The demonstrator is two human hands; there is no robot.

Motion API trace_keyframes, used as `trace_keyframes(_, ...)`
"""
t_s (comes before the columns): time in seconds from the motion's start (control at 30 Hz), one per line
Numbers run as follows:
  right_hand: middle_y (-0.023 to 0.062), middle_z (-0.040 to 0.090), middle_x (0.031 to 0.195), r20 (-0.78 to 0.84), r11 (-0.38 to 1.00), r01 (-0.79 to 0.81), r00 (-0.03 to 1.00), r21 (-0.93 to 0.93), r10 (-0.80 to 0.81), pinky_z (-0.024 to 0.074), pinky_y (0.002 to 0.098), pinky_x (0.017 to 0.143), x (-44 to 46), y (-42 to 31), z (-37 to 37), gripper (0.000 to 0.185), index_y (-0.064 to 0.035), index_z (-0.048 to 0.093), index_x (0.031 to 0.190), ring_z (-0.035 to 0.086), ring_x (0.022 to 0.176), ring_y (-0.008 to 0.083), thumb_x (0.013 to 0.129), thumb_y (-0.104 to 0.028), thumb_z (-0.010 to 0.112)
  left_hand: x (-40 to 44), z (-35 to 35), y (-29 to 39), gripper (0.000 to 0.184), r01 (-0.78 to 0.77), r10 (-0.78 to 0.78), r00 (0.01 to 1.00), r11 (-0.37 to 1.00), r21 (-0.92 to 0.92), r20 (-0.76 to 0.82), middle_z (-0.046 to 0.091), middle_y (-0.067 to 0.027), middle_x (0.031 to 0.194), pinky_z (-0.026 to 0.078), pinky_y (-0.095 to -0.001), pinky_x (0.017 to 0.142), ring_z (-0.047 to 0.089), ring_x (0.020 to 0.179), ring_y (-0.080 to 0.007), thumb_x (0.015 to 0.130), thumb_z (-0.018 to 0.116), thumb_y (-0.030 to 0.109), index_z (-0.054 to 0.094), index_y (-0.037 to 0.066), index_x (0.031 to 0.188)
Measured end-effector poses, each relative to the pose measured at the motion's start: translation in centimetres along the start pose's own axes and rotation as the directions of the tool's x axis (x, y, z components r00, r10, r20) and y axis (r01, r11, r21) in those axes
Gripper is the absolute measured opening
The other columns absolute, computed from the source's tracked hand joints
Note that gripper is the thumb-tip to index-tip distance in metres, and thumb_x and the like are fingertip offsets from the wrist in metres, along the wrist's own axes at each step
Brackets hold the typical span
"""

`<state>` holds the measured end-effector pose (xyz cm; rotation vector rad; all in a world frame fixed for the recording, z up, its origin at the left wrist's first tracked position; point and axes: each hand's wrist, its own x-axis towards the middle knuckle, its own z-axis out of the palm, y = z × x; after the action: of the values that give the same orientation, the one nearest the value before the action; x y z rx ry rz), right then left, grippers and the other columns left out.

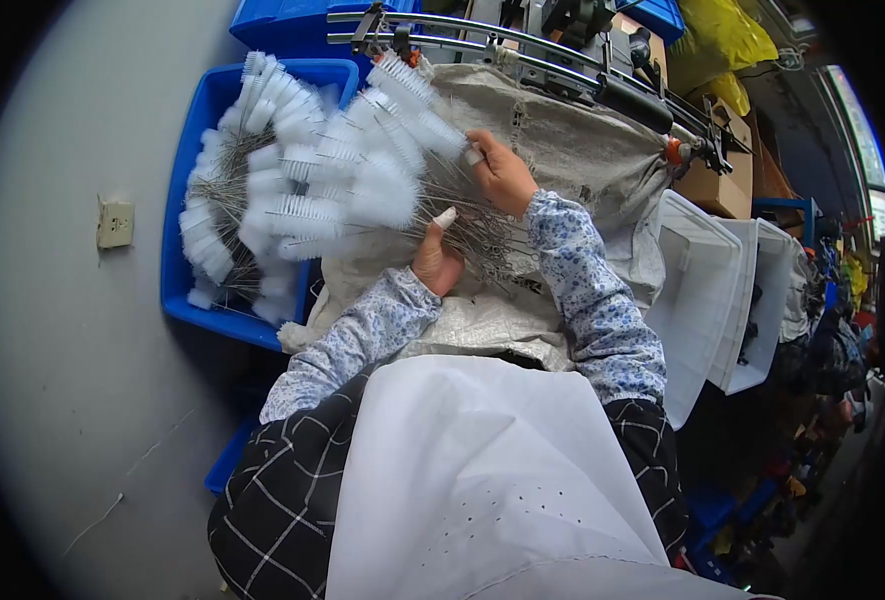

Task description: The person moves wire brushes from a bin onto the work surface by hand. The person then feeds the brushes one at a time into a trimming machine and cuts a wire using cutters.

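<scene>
Many white-bristled brushes [202,228] crowd a blue bin [170,270]; a bundle [347,185] of more overlaps its right side, wire stems [477,238] pointing right above a pale sack [607,175]. The left hand [436,264] sets its thumb by the stems, the right hand [505,178] curls at the bundle's upper edge; how tightly either grip closes, I cannot tell. Farther right are white tubs [695,300]

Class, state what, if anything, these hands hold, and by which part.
A bundle of white bristle brushes, apparently held between the left hand and right hand by thin silvery wire stems; finger contact is partly hidden.
</scene>
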<state>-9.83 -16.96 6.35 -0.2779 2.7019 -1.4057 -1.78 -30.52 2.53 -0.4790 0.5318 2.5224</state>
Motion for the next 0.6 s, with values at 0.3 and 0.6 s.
trace_keyframes(0.3,0.0083,0.057,0.09,0.155,0.963,-0.195,0.974,0.185,0.167,0.0418,0.0238,0.075,-1.2,2.2,-3.7,0.022,-0.0028,0.045,0.107,0.054,0.084,0.0119,0.086,-0.005,0.042,-3.3,1.1,1.7,0.064,0.324,-0.288,0.943,0.911,0.254,-0.168,0.038,-0.0084,0.122,0.02,-0.032,0.099,0.028,0.117,-0.0202,0.077,0.056,0.038,0.028,0.003,0.123)
trace_keyframes(0.6,0.0148,0.054,0.096,-0.053,0.995,-0.095,0.994,0.007,0.095,0.041,0.0352,0.076,-2.0,1.5,3.5,0.03,-0.0075,0.046,0.104,0.051,0.091,0.0292,0.075,-0.005,0.047,-6.1,13.3,6.9,0.082,-0.659,-0.535,0.751,-0.64,0.395,0.386,0.028,-0.0182,0.128,0.013,-0.0368,0.103,0.021,0.123,-0.0277,0.07,0.064,0.027,0.014,-0.003,0.127)
